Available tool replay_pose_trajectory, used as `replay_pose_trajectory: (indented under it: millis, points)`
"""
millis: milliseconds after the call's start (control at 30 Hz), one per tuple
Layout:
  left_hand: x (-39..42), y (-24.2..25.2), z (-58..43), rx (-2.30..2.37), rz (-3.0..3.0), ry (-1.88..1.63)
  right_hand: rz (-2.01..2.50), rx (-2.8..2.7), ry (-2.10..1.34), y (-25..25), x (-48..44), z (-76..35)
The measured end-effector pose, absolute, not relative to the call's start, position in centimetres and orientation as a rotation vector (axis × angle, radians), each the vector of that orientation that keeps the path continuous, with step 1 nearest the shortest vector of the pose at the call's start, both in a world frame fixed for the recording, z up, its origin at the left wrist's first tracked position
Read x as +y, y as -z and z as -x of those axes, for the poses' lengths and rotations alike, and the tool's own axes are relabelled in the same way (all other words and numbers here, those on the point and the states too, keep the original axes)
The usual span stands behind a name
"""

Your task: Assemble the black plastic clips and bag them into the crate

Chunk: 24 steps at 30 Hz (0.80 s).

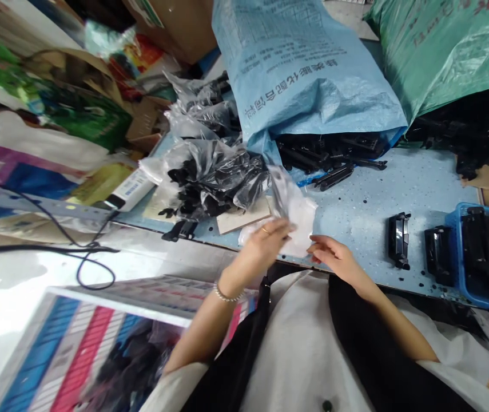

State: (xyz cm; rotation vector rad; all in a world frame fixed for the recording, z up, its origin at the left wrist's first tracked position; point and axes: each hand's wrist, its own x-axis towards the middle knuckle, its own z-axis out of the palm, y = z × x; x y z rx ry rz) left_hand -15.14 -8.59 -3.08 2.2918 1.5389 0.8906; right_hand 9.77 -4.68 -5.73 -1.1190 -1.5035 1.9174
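My left hand (267, 243), with a ring and a beaded bracelet on that arm, has its fingers together at the left part of a white plastic sheet or bag (298, 220) near the table's front edge. What its fingertips hold, if anything, is blurred. My right hand (332, 256) is at the sheet's right edge, its fingers bent and close together; anything between them is too small to make out. Left of the sheet, a flat beige board (244, 216) lies partly under a heap of black parts in clear plastic bags (222, 174).
Behind the hands, a blue sack (308, 68) spills black parts (334, 176). A green sack (450, 51) stands at the back right. Black parts (398, 240) lie right, beside a filled blue basket (461, 257). Below left is a striped box (85, 343) with dark contents.
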Motion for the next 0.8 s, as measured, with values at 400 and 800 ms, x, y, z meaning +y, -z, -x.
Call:
replay_pose_trajectory:
  millis: [400, 800]
  points:
    - [-1.3, -0.2, 30.0, 2.237, -2.303, -0.283, 1.365, -1.627, -1.502, 4.7, -2.7, -16.4]
    - [-4.6, 7.0, 11.0, 1.983, -2.142, -0.547, 1.493, -2.938, 0.03, 3.0, 5.1, -27.7]
